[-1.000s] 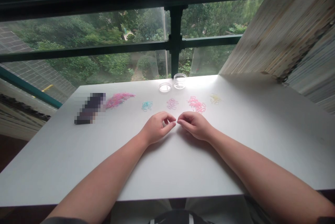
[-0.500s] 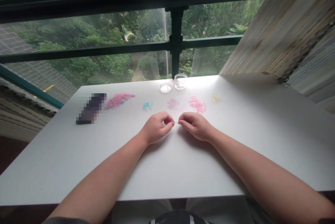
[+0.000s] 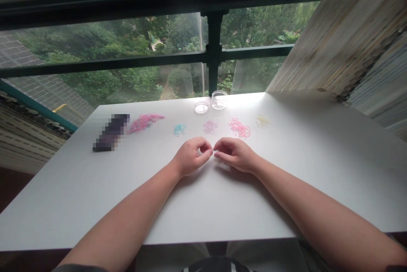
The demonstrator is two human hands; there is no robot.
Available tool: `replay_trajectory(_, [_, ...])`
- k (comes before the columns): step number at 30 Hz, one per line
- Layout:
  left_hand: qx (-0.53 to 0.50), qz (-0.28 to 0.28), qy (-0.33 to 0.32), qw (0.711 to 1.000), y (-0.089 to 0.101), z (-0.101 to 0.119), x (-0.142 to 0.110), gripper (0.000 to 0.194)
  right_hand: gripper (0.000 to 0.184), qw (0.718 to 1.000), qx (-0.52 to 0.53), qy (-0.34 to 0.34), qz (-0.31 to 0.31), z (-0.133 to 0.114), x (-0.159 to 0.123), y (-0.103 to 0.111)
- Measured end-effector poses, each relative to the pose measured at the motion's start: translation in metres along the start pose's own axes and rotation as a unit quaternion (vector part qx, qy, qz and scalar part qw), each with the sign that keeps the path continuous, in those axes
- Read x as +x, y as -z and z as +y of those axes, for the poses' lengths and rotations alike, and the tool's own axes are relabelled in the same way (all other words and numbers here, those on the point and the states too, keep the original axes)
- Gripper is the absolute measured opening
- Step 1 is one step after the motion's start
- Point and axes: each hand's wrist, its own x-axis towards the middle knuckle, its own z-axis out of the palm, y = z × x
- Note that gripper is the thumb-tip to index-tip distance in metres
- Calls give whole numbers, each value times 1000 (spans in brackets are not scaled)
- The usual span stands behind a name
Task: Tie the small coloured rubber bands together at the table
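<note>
My left hand point(image 3: 194, 155) and my right hand point(image 3: 235, 153) meet fingertip to fingertip above the middle of the white table. Each is closed in a pinch of thumb and forefinger. Between them is a tiny pale bluish rubber band point(image 3: 216, 150), mostly hidden by the fingers. Just beyond the hands lie sorted piles of small rubber bands: a blue pile point(image 3: 179, 129), a purple pile point(image 3: 210, 127), a pink pile point(image 3: 239, 128) and a yellow pile point(image 3: 262, 121). Farther left is a larger, mostly pink mixed heap point(image 3: 146, 122).
A clear round jar point(image 3: 219, 100) stands at the table's point(image 3: 203, 208) far edge with its clear lid point(image 3: 201, 107) beside it. A dark, pixelated object point(image 3: 112, 133) lies at the left. Behind are a green window frame point(image 3: 214, 34) and a curtain point(image 3: 330, 30) at right.
My fingertips have come closer together, and the thin strand stretched between them has shortened. A bluish bit now shows at my right fingertips. The piles have not moved.
</note>
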Motion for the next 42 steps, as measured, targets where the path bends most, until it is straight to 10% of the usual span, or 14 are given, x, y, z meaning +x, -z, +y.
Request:
replay_trajectory(34, [8,-15,-11,1000,4,-3,-2,8,9,996,-81,28,5,-3,-2,6])
replay_trajectory(42, [67,65,13,996,29,-24,-3,11,9,995,-90,-20,26,0,-4,12])
